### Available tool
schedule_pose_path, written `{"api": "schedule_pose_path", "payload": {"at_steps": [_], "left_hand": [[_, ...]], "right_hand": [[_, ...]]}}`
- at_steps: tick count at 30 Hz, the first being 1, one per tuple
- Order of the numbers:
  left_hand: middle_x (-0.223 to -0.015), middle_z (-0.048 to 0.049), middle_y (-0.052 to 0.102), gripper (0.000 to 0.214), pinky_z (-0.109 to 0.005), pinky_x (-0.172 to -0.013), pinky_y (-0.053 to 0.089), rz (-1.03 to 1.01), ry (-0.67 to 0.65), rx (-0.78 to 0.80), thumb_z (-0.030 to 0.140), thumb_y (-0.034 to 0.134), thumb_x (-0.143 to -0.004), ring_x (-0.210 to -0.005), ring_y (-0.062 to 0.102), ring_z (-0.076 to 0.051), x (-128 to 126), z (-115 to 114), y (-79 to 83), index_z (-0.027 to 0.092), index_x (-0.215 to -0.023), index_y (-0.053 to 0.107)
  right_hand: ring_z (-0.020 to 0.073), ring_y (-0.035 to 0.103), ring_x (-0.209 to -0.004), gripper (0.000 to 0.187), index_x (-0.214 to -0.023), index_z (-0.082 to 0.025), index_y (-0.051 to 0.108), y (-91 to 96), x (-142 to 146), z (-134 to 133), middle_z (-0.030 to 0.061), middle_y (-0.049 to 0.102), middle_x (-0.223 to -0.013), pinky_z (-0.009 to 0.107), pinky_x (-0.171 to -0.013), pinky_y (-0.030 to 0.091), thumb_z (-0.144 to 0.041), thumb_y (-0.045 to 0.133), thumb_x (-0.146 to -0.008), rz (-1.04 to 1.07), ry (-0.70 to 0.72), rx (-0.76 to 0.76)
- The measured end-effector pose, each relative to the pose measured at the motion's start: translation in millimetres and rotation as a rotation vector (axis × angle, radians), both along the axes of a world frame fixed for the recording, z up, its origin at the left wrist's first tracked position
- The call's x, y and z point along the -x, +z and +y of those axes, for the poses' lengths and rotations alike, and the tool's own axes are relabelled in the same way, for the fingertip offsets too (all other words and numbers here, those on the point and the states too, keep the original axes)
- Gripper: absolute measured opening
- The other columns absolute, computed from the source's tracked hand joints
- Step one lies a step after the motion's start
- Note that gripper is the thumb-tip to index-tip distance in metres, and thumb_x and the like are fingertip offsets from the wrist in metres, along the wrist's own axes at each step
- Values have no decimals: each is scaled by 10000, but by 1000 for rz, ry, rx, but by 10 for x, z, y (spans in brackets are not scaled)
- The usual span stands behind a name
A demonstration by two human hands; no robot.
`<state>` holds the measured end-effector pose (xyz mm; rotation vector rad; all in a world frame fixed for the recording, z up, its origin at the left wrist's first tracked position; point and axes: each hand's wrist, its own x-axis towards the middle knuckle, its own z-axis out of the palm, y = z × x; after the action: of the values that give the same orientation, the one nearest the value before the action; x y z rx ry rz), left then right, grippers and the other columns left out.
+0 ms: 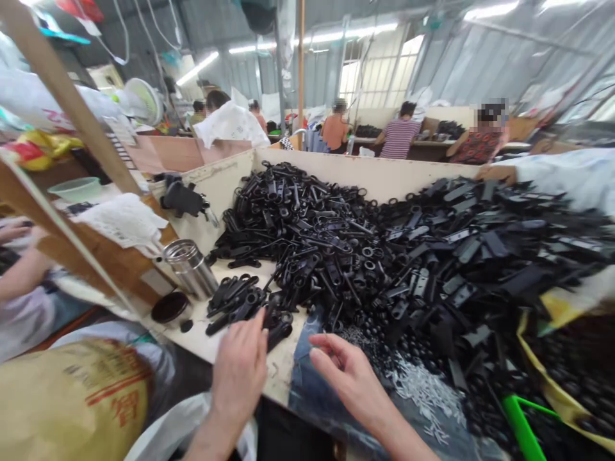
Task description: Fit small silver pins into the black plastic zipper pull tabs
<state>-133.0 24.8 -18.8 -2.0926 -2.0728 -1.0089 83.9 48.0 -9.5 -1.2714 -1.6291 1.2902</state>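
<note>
Just two hands (239,368), loosely spread and pinching nothing, beside one small pile of black plastic parts (235,304).

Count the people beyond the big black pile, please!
6: a person by the fan, one behind a white sack, one past it, one in orange, one in stripes, one in florals. Others may be hidden.

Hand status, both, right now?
Left hand: fingertips at the black plastic parts; grip cannot be told.
Right hand: open, holding nothing visible.
</note>
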Motion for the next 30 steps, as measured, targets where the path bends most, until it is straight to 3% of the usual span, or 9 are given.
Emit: {"api": "schedule_pose_path", "payload": {"at_steps": [3,7,13,18,20,23,26,28,30], "left_hand": [[-1265,-150,732,364,-515,-945,388,307,82,-74,223,452,-1004,-1141,585,-355,116,177,-61,107,-1250,695],[-1312,-131,714,342,-506,-929,350,409,133,-114,166,450,-1009,-1158,587,-333,70,231,-219,139,-1240,702],[-1170,-126,753,307,-515,-968,358,308,207,-189,187,499,-991,-1068,595,-323,77,282,-256,188,-1195,729],[-1238,-150,687,305,-497,-1066,381,-94,43,-252,339,546,-962,-1139,581,-327,-142,252,-108,201,-1178,712],[-1158,-93,713,281,-414,-992,456,-414,-101,-59,411,525,-967,-1076,633,-285,-354,248,-63,249,-1100,712],[-1027,-53,746,333,-333,-826,526,-741,-101,242,515,524,-951,-954,673,-263,-688,299,11,252,-1031,712],[-1151,-56,737,350,-349,-973,492,-707,-304,407,544,660,-857,-1127,634,-298,-918,392,103,270,-1055,751],[-1151,-51,745,365,-356,-1003,484,-688,-558,693,525,725,-820,-1137,638,-299,-1009,431,164,298,-1101,770],[-969,-46,775,409,-347,-888,535,-804,-711,1042,531,709,-848,-938,693,-263,-1073,438,214,302,-1184,753]], "right_hand": [[163,586,-640,255,-996,-202,770,78,-99,213,12,701,-789,265,-595,432,-365,581,-941,-206,-37,-206],[169,680,-761,212,-1141,-231,702,171,-170,574,18,721,-930,255,-687,483,-270,582,-971,-613,-146,-446],[204,721,-801,50,-936,-204,704,273,-127,927,54,721,-1023,255,-603,414,-198,654,-933,-864,-152,-428],[171,716,-840,111,-895,-230,711,424,-546,745,4,736,-937,241,-656,422,-271,637,-966,-922,-199,-377],[155,709,-800,123,-842,-233,719,479,-775,568,-17,733,-873,233,-654,417,-269,671,-950,-939,-195,-348],[132,693,-750,136,-827,-244,734,545,-1042,292,-35,713,-833,228,-625,393,-257,687,-955,-940,-17,-366],[133,682,-748,80,-921,-251,738,610,-1158,122,-31,704,-890,246,-592,365,-280,681,-970,-929,292,-476],[131,665,-709,101,-914,-236,732,645,-1171,110,-27,698,-872,252,-565,354,-303,683,-970,-908,442,-539],[120,652,-681,119,-898,-232,742,648,-1182,184,-33,688,-825,233,-560,370,-311,688,-970,-817,515,-560]]}}
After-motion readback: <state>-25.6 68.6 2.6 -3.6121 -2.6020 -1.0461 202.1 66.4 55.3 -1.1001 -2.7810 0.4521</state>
